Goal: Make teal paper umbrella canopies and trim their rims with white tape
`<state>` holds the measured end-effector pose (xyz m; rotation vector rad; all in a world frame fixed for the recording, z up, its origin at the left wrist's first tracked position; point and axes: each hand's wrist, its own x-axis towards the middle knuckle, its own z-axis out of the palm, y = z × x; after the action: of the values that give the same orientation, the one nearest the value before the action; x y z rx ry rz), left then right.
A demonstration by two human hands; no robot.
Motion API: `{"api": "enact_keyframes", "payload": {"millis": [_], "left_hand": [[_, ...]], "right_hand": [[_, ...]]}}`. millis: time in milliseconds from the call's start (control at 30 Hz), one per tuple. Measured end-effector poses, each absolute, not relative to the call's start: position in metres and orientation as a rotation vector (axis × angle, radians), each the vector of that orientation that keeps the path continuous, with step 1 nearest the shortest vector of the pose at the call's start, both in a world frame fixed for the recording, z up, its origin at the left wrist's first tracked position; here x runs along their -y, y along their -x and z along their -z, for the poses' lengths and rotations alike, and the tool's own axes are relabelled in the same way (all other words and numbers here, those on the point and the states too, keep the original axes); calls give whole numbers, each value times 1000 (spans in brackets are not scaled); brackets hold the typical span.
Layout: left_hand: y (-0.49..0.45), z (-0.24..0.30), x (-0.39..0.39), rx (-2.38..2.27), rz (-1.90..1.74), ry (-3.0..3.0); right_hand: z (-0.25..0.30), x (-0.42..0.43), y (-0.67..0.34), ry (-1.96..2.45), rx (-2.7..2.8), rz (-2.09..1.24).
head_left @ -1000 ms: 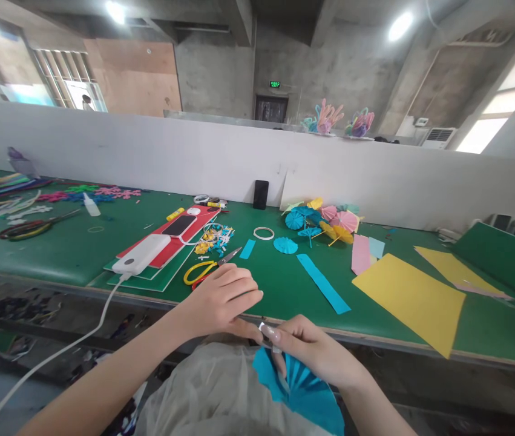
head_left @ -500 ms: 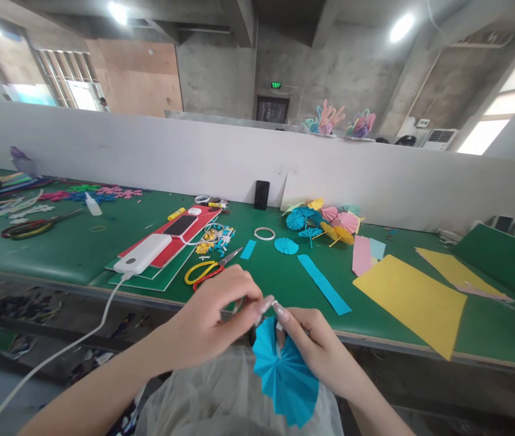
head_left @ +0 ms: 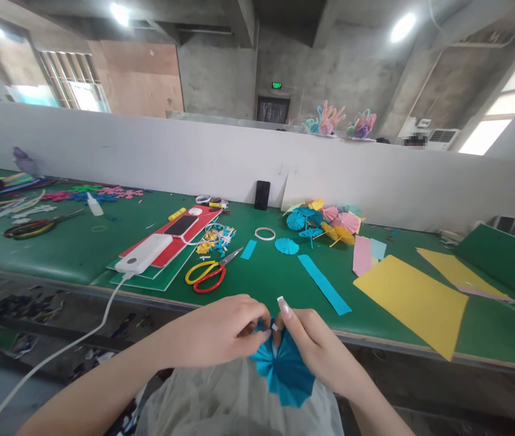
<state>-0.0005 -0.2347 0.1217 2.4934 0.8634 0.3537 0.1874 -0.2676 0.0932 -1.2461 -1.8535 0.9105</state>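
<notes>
A blue pleated paper fan (head_left: 288,376), opened into a near-full round, hangs over my lap below the table edge. My right hand (head_left: 314,339) holds its right side, with the thumb raised and the fingers behind the folds. A small white bit (head_left: 279,299) shows at the right thumb's tip; whether it is paper or nail I cannot make out. My left hand (head_left: 239,330) is closed, thumb and fingers pinching the fan's upper left edge. Red-and-yellow-handled scissors (head_left: 207,277) lie partly open on the table beyond my left hand.
On the green table (head_left: 248,281) lie a blue paper strip (head_left: 323,283), a blue paper disc (head_left: 287,245), a tape roll (head_left: 265,234) and yellow paper (head_left: 411,303). Several small paper umbrellas (head_left: 341,233) sit behind. A white power bank (head_left: 143,254) trails a cable at left.
My left hand has come down from the right thumb's tip to the fan's upper left edge. The right thumb has lifted, and the fan has risen slightly and tilted.
</notes>
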Motion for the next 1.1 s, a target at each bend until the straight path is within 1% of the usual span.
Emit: {"api": "enact_keyframes", "payload": {"millis": [333, 533, 633, 833, 967, 1100], "left_hand": [[-5, -116, 230, -811, -277, -2586], [-2, -120, 231, -823, -245, -2492], [1, -123, 234, -880, -241, -2428], [-2, -119, 241, -994, -316, -2298], [-4, -117, 244, -1035, -349, -2236], [-6, -117, 246, -1063, -346, -2281]], "right_hand": [[-90, 265, -188, 1291, 1983, -833], [-91, 267, -188, 1241, 1957, -846], [-94, 269, -190, 1252, 1978, -794], [-92, 270, -195, 1058, 2009, -713], [-86, 268, -196, 1005, 2021, -723], [-84, 268, -198, 979, 2122, -657]]}}
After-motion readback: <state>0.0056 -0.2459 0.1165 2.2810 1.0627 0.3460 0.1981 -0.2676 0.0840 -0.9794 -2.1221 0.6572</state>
